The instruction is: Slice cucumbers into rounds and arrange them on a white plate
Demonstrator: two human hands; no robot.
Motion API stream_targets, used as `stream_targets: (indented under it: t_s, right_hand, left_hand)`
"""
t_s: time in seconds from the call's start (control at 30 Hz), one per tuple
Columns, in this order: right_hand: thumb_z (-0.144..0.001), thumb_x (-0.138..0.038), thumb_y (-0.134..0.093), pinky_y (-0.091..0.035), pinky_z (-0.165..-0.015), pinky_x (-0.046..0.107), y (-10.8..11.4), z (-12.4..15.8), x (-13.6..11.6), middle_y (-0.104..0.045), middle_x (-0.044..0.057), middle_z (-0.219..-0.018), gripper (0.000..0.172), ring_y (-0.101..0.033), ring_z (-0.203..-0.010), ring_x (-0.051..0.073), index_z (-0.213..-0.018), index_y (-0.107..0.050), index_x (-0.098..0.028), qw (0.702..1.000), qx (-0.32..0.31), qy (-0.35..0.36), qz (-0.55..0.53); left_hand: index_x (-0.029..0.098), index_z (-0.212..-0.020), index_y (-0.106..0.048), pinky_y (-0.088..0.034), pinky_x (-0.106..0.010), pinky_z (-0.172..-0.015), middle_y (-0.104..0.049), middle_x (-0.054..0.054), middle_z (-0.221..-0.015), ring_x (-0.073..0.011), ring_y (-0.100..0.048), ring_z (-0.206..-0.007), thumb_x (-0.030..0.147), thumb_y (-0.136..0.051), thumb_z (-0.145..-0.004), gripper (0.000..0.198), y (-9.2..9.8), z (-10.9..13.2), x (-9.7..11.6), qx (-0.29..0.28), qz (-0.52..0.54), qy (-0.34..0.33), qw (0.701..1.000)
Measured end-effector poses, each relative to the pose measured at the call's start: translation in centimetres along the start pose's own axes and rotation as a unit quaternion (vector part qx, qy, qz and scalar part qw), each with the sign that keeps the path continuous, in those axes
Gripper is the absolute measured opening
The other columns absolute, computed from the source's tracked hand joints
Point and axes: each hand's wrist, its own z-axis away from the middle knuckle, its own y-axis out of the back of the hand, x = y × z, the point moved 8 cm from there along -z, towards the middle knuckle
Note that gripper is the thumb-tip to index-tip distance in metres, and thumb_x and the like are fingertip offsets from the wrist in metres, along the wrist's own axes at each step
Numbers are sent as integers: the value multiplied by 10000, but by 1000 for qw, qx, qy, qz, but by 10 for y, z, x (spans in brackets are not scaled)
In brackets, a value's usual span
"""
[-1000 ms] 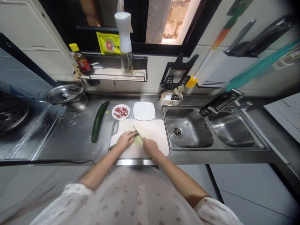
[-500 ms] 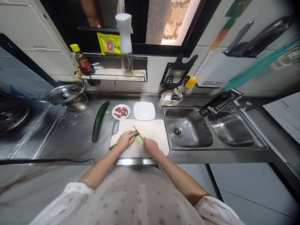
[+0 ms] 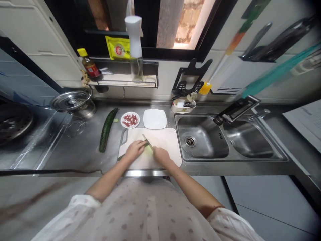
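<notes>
My right hand [image 3: 161, 156] is wrapped round the handle of a kitchen knife [image 3: 147, 142], whose blade slants up and left over a white cutting board [image 3: 172, 144]. Under my left hand [image 3: 135, 149] lies a length of cucumber [image 3: 120, 157], pressed to the board by curled fingers. Its dark green end shows by my left wrist; the hand covers most of the rest. The blade is at the cucumber's other end, close to my left fingertips. Pale green cut cucumber [image 3: 149, 150] lies right beside the blade, too blurred to make out single slices.
Left of the board lies a whole cucumber [image 3: 107, 130] beside a small cut end [image 3: 115, 120]. Behind the board stand a plate of chopped red pieces [image 3: 130, 126] and a bare white plate [image 3: 154, 119]. A double sink [image 3: 204, 155] is on the right, a lidded pot [image 3: 84, 108] far left.
Both hands keep nearly the same place, with the knife still at the cucumber. The whole view has shifted very slightly.
</notes>
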Motion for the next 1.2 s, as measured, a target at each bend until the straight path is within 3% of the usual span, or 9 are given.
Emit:
stream_targets:
  t_s: [0.57,0.83,1.2]
  right_hand:
    - [-938,-158,-345,-479,-825,292,-6,-16,-7,-673,147,-1031,295,-640,-1015,209,-1149,-552,-152,1000,-15,20,6]
    - [-941,-141,-333,-473,-829,282,-9,-21,-9,-676,149,-1030,300,-638,-1022,202,-1162,-536,-131,1000,6,11,-11]
    - [-939,-114,-320,-468,-816,288,-6,-9,-6,-679,152,-1028,311,-646,-1008,197,-1155,-543,-129,1000,15,-13,-19]
  left_hand:
    - [270,-1267,-603,-485,-323,-895,-646,-56,-1113,-184,-589,-994,217,-501,-889,395,-2,0,-4,1,9,1,1000]
    - [257,-1244,-618,-485,-321,-901,-650,-57,-1112,-186,-596,-1000,219,-507,-888,375,-1,0,-4,6,4,1,1000]
    - [271,-1259,-608,-489,-306,-887,-655,-51,-1088,-177,-601,-981,230,-503,-887,388,1,2,0,10,-7,-6,1000]
